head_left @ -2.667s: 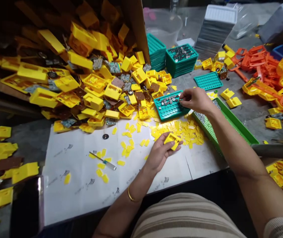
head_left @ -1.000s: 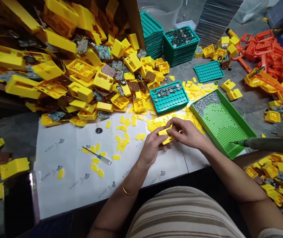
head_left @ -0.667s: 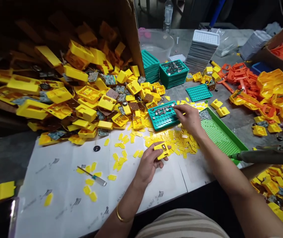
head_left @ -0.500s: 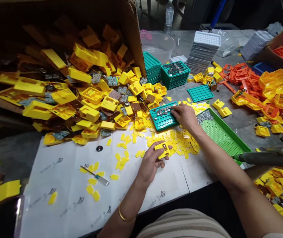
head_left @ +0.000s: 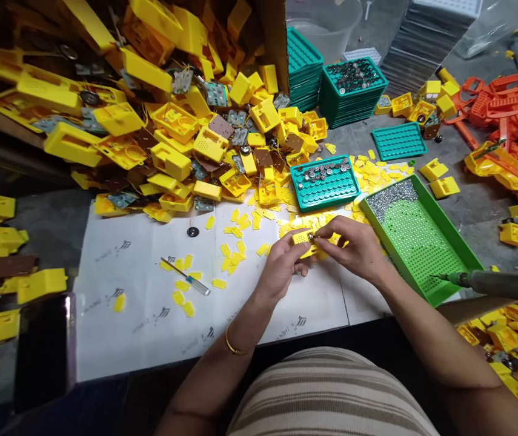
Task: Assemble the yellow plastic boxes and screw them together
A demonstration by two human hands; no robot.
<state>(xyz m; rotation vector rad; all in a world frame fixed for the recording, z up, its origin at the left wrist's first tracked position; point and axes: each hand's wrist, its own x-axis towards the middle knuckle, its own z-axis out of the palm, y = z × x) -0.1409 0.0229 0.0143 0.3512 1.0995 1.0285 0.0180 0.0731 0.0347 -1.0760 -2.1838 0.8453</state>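
Near the teal tray (head_left: 329, 201), the left hand (head_left: 280, 265) grips the perforated yellow casing (head_left: 302, 238) — probably light, stiff, best held by its sides — while the right hand (head_left: 353, 245) touches it, its own hold unclear.

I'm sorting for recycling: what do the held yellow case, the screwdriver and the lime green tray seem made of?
Yellow case: probably moulded plastic, smooth, uniformly coloured, with neat holes.
Screwdriver: thin grey shaft, likely metal; pale glossy handle, probably plastic.
Lime green tray: apparently plastic, faintly shiny, evenly green, perforated floor.
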